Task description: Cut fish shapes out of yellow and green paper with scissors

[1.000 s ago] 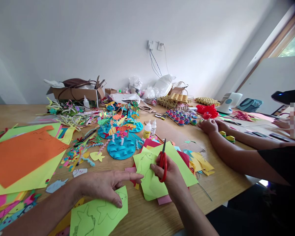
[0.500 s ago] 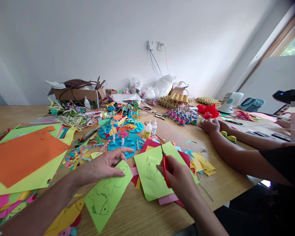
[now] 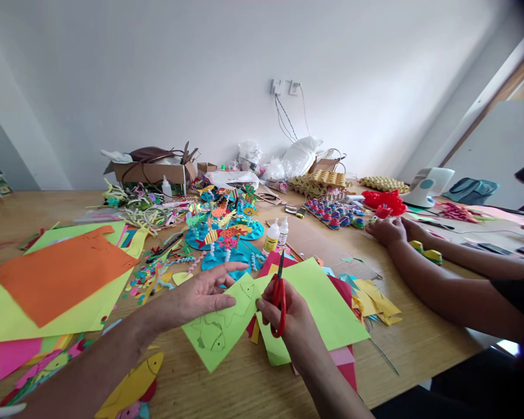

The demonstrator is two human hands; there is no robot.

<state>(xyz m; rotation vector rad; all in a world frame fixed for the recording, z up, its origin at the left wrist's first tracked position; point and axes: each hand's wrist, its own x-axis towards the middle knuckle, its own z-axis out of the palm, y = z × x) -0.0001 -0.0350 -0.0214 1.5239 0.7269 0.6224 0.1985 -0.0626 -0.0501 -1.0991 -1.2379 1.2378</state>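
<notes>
Between the thumb and fingers of my left hand (image 3: pixel 207 295) is a light green paper piece (image 3: pixel 213 340) with pencil-drawn fish on it. Red-handled scissors (image 3: pixel 280 302) sit in my right hand (image 3: pixel 294 317), blades pointing up and away. My right fingertips are close by the right corner of the drawn paper; whether they pinch a scrap there I cannot tell. Under my right hand lies a plain light green sheet (image 3: pixel 327 305) on top of red and pink papers. A yellow paper fish (image 3: pixel 133 384) rests below my left forearm.
An orange sheet (image 3: pixel 65 267) tops a paper stack at left. Fish models on blue bases (image 3: pixel 227 259), glue bottles (image 3: pixel 271 235) and yellow scraps (image 3: pixel 378 299) lie ahead. On the right, a co-worker's arms (image 3: pixel 445 285) reach over the table near painted egg-carton pieces (image 3: pixel 334 212).
My right hand has moved left and turned with the scissors, towards the drawn paper. The small fish drawing no longer shows on the green sheet. The view has swung slightly left.
</notes>
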